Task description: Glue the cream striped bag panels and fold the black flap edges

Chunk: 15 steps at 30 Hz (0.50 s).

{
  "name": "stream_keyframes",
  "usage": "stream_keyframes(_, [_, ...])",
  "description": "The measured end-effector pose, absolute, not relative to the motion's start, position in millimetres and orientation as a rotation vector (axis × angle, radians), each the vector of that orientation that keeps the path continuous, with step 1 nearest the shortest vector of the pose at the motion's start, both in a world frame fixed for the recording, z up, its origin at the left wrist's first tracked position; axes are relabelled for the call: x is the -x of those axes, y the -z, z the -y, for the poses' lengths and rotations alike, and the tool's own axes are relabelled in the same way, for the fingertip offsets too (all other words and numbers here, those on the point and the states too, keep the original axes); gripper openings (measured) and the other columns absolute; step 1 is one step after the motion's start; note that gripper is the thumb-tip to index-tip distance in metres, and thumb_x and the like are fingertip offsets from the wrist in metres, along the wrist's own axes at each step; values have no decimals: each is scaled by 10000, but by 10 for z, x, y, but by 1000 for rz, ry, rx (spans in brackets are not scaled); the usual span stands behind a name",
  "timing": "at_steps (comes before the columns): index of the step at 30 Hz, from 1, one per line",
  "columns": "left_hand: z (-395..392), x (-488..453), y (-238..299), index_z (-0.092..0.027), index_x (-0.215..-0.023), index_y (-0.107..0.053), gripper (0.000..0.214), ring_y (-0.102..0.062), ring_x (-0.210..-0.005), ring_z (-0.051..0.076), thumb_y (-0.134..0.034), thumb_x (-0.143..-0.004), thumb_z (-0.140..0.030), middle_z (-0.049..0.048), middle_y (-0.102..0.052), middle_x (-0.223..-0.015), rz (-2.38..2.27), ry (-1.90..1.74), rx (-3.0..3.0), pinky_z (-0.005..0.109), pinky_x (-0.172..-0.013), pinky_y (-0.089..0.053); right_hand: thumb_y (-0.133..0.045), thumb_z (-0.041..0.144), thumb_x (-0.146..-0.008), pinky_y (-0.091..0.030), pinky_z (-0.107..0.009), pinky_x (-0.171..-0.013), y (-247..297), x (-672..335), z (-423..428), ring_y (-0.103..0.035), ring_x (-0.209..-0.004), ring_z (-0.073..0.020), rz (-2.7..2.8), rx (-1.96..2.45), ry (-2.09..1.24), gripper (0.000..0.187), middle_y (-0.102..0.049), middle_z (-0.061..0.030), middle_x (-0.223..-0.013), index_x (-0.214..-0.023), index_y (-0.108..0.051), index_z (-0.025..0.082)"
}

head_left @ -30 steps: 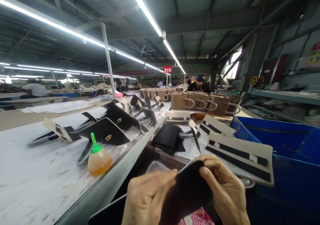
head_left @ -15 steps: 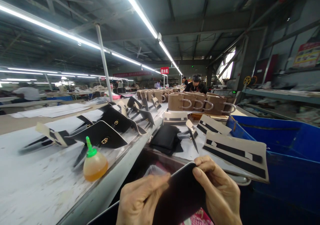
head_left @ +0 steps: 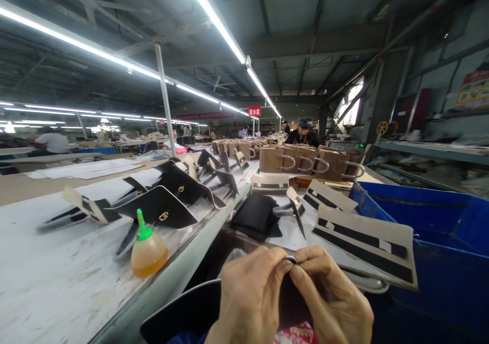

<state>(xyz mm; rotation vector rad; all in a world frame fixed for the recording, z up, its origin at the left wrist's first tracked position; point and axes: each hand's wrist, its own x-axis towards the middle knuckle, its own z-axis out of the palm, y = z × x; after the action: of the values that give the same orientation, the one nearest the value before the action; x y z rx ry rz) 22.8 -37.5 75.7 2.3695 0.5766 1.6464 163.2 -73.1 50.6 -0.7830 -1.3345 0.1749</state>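
A black panel with a pale edge (head_left: 183, 308), like the bag pieces on the table, is held low in front of me. My left hand (head_left: 250, 290) pinches its upper rim between thumb and fingers. Right beside it, my right hand (head_left: 330, 293) pinches the same rim near the corner, and the fingertips of both almost meet. Between them the edge bends into a small curve. Most of the panel's middle is hidden behind my hands. To the left stands a squeeze bottle (head_left: 150, 257) with a green nozzle and amber liquid.
Black flaps with gold clasps (head_left: 164, 215) stand on the white-covered table (head_left: 57, 283). Beige panels with black strips (head_left: 367, 242) and a black stack (head_left: 254, 216) lie ahead. Brown bags (head_left: 275, 159) line up behind. A blue bin (head_left: 439, 262) is at right. A person (head_left: 303, 135) sits farther back.
My left hand has slid right along the rim, up against my right hand. The edge between them now bends. More of the panel's left part shows, and the view has shifted slightly.
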Motion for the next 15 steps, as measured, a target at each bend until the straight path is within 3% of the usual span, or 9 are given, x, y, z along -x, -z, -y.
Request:
stream_keyframes(3, [272,-93,-809,-182,-886,-667,154,-591,-590,89,-548,-974,-142,-28,-638,-693,-619,-1615,-2245,168,-577,-446,-666,246,-921,-548,-195,-755,-561,-1840,756,-689,-841,-145,1470,790,-220,94,-711,-14,-891,-858,-731,273])
stream_keyframes(6, [126,59,-855,-202,-813,-679,184,-538,-609,85,-589,-972,-228,-42,-609,-682,-583,-1607,-1929,161,-583,-418,-557,303,-990,-553,-210,-818,-601,-2052,689,-698,-884,-150,1515,751,-363,193,-728,-11,-895,-934,-742,299])
stream_keyframes(9, [24,25,-848,-194,-773,-664,249,-491,-603,95,-607,-974,-328,-38,-564,-638,-187,-1447,-1515,184,-604,-407,-585,379,-974,-524,-289,-947,-562,-2020,494,-661,-1090,-204,1612,778,-557,205,-712,-52,-1133,-1088,-730,288])
stream_keyframes(11, [-10,-86,-823,-188,-719,-617,314,-505,-624,119,-617,-959,-391,-36,-515,-584,48,-1320,-1344,222,-657,-434,-613,478,-944,-479,-357,-1017,-478,-1858,341,-586,-1214,-254,1708,771,-747,348,-653,-80,-1270,-1208,-686,264])
stream_keyframes(13, [-31,-176,-799,-188,-646,-559,395,-530,-660,141,-632,-934,-448,-29,-499,-568,135,-1264,-1286,260,-712,-462,-644,582,-890,-488,-365,-968,-361,-1674,220,-583,-1169,-268,1724,709,-979,458,-658,-78,-1205,-1190,-679,239])
stream_keyframes(15, [-47,-163,-780,-186,-638,-577,403,-551,-683,141,-635,-933,-455,-15,-553,-599,133,-1240,-1271,255,-727,-474,-703,629,-819,-507,-323,-827,-247,-1558,155,-613,-990,-239,1659,675,-1179,485,-666,-52,-1016,-1060,-697,208])
